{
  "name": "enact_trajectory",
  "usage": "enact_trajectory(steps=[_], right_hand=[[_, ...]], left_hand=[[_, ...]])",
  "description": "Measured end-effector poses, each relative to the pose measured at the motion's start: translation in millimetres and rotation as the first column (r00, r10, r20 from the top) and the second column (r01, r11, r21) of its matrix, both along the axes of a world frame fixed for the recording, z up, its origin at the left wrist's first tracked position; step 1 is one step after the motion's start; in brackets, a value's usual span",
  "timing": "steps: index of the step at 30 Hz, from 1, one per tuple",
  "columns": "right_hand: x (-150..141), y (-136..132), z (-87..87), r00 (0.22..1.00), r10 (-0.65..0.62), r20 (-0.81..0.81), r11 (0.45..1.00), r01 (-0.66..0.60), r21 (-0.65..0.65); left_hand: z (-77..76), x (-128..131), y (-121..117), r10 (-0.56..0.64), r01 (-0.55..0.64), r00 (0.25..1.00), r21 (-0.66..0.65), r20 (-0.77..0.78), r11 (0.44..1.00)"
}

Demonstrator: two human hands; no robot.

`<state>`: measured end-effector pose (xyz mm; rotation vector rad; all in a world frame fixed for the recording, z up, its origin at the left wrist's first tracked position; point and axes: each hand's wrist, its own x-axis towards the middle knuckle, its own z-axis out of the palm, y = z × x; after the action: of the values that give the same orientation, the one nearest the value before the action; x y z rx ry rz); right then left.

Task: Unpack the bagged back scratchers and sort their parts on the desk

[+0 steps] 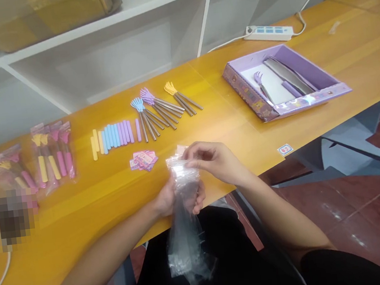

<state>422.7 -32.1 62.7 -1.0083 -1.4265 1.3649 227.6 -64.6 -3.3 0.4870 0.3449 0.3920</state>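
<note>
A stack of long clear plastic bags [185, 225] hangs from my left hand [169, 197], whose fingers wrap round it from behind. My right hand [214, 160] pinches the upper end of the bags between thumb and fingers. Just left of the bags lies a small pile of pink printed cards [143, 160]. Beyond the cards is a row of yellow, blue and purple handle sleeves [116, 135]. Behind them, small hand-shaped back scratchers with metal rods lie in blue [143, 113], purple [160, 102] and yellow [182, 96] groups.
Bagged yellow and pink scratchers [53, 158] lie at the left. A purple box [239, 93] with a scratcher inside stands at the right, near a power strip [268, 33]. White shelving [107, 19] runs behind the table; a numbered label [285, 150] marks its front edge.
</note>
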Motion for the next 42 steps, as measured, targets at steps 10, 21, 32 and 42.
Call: enact_trajectory(steps=[10, 21, 32, 42], right_hand=[[4, -4, -1.1, 0.998, -0.045, 0.036, 0.996, 0.042, 0.08], [4, -27, -1.6, 0.958, -0.222, 0.18, 0.924, 0.148, 0.354], [9, -40, -6.4, 0.946, -0.238, 0.22, 0.897, 0.127, 0.423], [0, -41, -7.1, 0.908, -0.362, 0.212, 0.81, 0.193, 0.554]], left_hand=[[4.0, -1, 0, 0.007, -0.007, 1.0, -0.047, 0.001, 0.999], [6.8, -1, -1, 0.043, -0.043, 0.998, -0.007, -0.04, 0.999], [10.1, 0, -5, 0.066, -0.053, 0.994, 0.147, -0.083, 0.988], [0.8, 2, -8, 0.11, -0.087, 0.986, 0.177, -0.124, 0.98]])
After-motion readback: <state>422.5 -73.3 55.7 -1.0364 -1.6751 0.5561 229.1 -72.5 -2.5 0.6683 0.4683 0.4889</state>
